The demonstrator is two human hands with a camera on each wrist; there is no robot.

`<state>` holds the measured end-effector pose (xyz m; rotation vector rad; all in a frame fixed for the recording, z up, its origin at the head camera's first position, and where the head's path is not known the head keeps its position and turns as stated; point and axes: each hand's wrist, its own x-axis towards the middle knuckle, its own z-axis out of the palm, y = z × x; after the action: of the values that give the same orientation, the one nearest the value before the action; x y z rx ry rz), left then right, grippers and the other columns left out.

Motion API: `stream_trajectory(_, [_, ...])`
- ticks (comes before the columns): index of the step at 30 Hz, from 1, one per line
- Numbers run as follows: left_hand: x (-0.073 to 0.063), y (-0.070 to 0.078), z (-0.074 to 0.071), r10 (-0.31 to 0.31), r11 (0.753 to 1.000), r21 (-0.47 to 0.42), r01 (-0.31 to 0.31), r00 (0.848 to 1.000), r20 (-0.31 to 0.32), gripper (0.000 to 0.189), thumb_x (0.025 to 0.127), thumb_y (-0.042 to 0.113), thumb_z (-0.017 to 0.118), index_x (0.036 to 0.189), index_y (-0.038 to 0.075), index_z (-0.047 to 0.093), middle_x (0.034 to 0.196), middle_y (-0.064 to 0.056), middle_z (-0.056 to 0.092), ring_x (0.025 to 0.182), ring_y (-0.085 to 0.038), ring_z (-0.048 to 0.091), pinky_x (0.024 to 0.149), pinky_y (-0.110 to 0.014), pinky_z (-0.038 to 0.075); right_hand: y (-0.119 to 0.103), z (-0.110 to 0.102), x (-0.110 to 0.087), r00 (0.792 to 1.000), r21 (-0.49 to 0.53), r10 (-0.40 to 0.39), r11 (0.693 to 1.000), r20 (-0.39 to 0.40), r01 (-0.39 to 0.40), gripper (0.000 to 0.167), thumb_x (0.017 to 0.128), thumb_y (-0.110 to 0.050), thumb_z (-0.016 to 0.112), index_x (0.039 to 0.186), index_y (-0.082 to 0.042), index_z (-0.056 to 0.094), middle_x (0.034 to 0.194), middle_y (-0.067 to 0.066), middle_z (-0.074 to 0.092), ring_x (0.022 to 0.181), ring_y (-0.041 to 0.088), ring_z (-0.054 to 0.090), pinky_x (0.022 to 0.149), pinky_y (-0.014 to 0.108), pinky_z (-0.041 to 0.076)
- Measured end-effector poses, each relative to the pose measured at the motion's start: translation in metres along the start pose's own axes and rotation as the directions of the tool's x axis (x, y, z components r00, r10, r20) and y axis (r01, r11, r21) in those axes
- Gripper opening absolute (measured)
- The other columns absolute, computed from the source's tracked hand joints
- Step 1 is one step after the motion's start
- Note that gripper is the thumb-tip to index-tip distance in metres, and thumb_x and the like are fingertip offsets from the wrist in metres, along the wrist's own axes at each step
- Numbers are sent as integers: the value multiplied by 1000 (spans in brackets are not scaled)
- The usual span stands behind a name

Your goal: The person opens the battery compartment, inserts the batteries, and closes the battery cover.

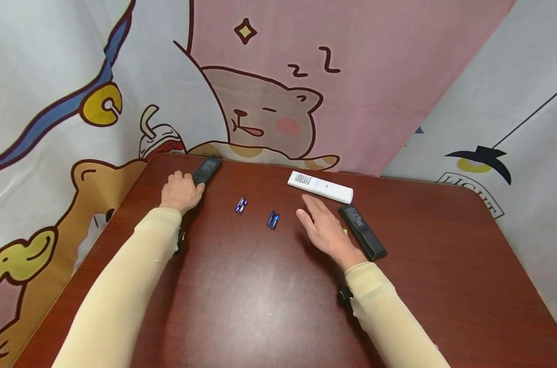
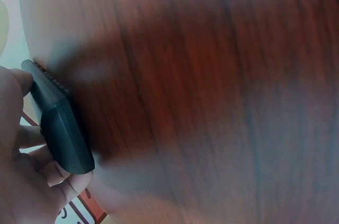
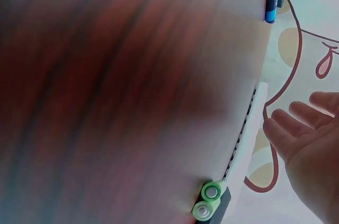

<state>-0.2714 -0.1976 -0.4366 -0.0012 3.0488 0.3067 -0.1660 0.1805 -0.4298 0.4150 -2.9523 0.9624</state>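
At the far left of the table, my left hand [image 1: 181, 193] grips a black remote control [image 1: 207, 168]. In the left wrist view the thumb lies along one side of this remote [image 2: 63, 128] and the fingers curl along the other. My right hand [image 1: 324, 225], fingers extended and holding nothing, is over the table beside a second black remote control [image 1: 363, 232]. Just beyond its fingertips lies a white remote control [image 1: 321, 187]. Two green batteries [image 3: 206, 200] show end-on in the right wrist view; in the head view the right hand mostly hides them.
Between the hands lie a pair of blue-and-white batteries [image 1: 241, 205] and a pair of dark blue batteries [image 1: 273, 220]. A brown wooden table [image 1: 241, 306] carries everything. Behind its far edge hangs a cartoon-printed curtain [image 1: 375, 92].
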Motion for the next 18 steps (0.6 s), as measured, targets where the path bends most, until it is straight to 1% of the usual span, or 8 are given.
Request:
stream_trajectory(4, [0, 1, 1, 4, 1000, -14, -4, 1000, -10, 60, 106, 35, 47, 132, -19, 47, 125, -37, 44, 119, -52, 44, 97, -63, 45, -2, 1, 1, 1000, 8, -20, 1000, -5, 20, 59, 111, -43, 41, 160, -9, 38, 162, 16, 39, 147, 35, 40, 117, 56, 36])
stream_trajectory(8, [0, 2, 1, 2, 1000, -26, -3, 1000, -24, 58, 105, 33, 48, 129, -20, 46, 123, -38, 44, 117, -52, 44, 96, -63, 46, -4, 2, 3, 1000, 17, -20, 1000, 3, 20, 59, 111, -43, 41, 160, -10, 38, 162, 16, 38, 147, 35, 41, 116, 57, 36])
stream_trajectory(15, [2, 6, 0, -32, 996, -79, 29, 999, -30, 53, 102, 33, 55, 124, -14, 43, 114, -35, 50, 107, -50, 52, 90, -61, 49, -7, 3, 3, 1000, 13, -8, 1000, 20, 7, 59, 111, -43, 40, 160, -10, 36, 163, 16, 37, 148, 34, 39, 118, 56, 35])
stream_trajectory(18, [2, 7, -2, -48, 993, -111, 45, 999, -21, 53, 101, 32, 58, 124, -13, 41, 114, -35, 52, 105, -49, 54, 91, -61, 49, -8, 3, 4, 1000, 17, -3, 1000, 19, 3, 59, 111, -43, 40, 161, -11, 36, 163, 15, 37, 149, 33, 39, 118, 56, 35])
